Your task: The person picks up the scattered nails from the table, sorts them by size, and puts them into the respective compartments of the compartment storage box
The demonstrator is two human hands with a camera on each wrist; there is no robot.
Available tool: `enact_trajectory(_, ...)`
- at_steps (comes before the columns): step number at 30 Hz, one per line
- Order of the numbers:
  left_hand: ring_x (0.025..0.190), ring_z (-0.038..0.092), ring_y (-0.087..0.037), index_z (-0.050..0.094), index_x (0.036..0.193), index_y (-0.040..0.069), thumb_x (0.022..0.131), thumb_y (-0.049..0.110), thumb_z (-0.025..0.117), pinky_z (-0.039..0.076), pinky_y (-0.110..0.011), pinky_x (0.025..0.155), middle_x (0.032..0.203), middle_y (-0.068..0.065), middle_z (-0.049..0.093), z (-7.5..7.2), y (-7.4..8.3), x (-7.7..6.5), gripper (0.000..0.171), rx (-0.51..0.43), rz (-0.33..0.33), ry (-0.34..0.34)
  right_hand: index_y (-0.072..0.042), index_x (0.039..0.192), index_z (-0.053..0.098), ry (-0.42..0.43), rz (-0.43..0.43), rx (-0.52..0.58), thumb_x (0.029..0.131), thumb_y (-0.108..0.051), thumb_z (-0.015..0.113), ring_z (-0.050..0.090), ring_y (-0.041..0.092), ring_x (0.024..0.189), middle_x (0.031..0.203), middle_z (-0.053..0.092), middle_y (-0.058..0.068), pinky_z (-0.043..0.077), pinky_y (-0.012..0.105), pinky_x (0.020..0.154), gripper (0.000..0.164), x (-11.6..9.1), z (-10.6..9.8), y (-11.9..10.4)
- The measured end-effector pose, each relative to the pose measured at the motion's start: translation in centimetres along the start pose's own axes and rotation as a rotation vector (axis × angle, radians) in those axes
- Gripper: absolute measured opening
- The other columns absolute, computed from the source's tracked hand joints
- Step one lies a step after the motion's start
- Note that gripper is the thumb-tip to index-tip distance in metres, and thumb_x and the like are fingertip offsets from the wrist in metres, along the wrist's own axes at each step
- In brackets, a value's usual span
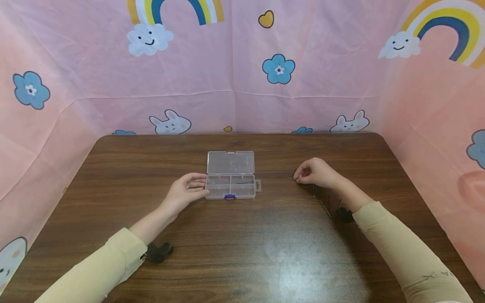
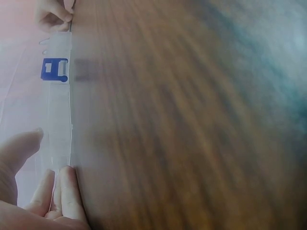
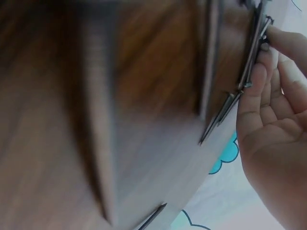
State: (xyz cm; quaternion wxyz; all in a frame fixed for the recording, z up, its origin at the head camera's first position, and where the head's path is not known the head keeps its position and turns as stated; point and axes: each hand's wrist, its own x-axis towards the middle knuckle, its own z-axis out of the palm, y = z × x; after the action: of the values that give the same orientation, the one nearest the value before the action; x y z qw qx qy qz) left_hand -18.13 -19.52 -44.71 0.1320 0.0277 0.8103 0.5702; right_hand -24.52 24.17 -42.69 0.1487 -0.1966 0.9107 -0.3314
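Observation:
A clear plastic divided box [image 1: 218, 196] stands with its lid [image 1: 230, 163] folded back and a blue latch [image 1: 229, 197] at the front. A nail [image 1: 245, 182] lies in its back right compartment. My left hand [image 1: 182, 193] rests against the box's left end, fingers fairly straight and touching it. To the right of the box, my right hand [image 1: 316, 172] pinches a thin metal nail [image 1: 291, 179] between thumb and fingertips, low over the table. Several more nails [image 1: 326, 208] lie beneath and beside that hand; the right wrist view shows pointed tips on some nails [image 3: 211, 125].
The brown wooden table [image 1: 246, 244] ends at a pink patterned cloth [image 1: 235, 75] behind and at both sides. A clear hanging tab [image 1: 258, 185] sticks out from the box's right end. Dark wrist devices [image 1: 159, 252] show under both forearms.

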Motion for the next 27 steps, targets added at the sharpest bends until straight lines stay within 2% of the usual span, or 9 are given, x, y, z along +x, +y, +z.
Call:
enact_trajectory(9, 0.133, 0.063, -0.04, 0.053, 0.149, -0.002, 0.098, 0.009, 0.076, 0.058, -0.018, 0.101, 0.148, -0.027, 0.06, 0.0, -0.1, -0.1, 0.056, -0.004, 0.016, -0.001, -0.001, 0.092, 0.081, -0.022, -0.016, -0.038, 0.091, 0.001, 0.077, 0.063, 0.01, 0.077, 0.085, 0.077, 0.008, 0.055, 0.02, 0.068, 0.005, 0.2, -0.2, -0.5)
enact_trajectory(16, 0.133, 0.063, -0.04, 0.053, 0.149, -0.002, 0.098, 0.009, 0.076, 0.058, -0.017, 0.1, 0.147, -0.027, 0.06, 0.1, -0.1, -0.1, 0.057, -0.008, 0.009, -0.002, 0.0, 0.094, 0.081, -0.028, -0.023, -0.04, 0.092, 0.0, 0.076, 0.068, 0.011, 0.082, 0.092, 0.08, 0.012, 0.058, 0.021, 0.072, 0.005, 0.5, -0.1, -1.1)
enact_trajectory(27, 0.133, 0.063, -0.04, 0.053, 0.149, -0.002, 0.098, 0.01, 0.076, 0.058, -0.018, 0.101, 0.147, -0.027, 0.06, 0.1, -0.1, -0.1, 0.056, -0.004, 0.012, 0.0, -0.001, 0.096, 0.081, -0.004, -0.072, 0.02, 0.093, -0.001, 0.074, 0.069, 0.012, 0.084, 0.096, 0.08, 0.012, 0.059, 0.022, 0.075, 0.007, 1.5, 0.6, -2.7)
